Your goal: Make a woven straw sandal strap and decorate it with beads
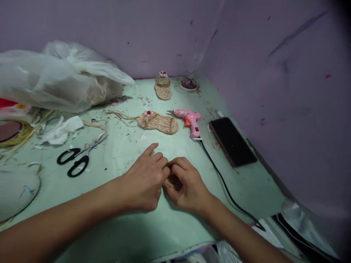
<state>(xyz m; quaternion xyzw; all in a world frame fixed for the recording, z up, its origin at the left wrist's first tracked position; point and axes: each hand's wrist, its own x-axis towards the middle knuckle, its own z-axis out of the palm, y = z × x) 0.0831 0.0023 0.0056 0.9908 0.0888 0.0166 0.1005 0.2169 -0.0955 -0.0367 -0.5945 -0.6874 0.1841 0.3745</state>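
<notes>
My right hand (189, 184) is closed around a small brown straw-like piece (173, 182), mostly hidden by the fingers. Against its left side, my left hand (148, 179) has its fingers curled in, one finger stretched out above; what it pinches is hidden. Beyond the hands lies a small woven straw slipper (161, 123) with a red bead and white trim, loose strands trailing left. Close to that slipper's right end, a pink hot glue gun (189, 118) rests on its side, its small light glowing.
A second straw slipper (163, 89) and a small dish of bits (189, 84) stand at the back. Black-handled scissors (82, 157) and white scraps (63, 131) lie left, before a large plastic bag (63, 80). A phone (233, 141) and the glue gun's cord (219, 175) are right.
</notes>
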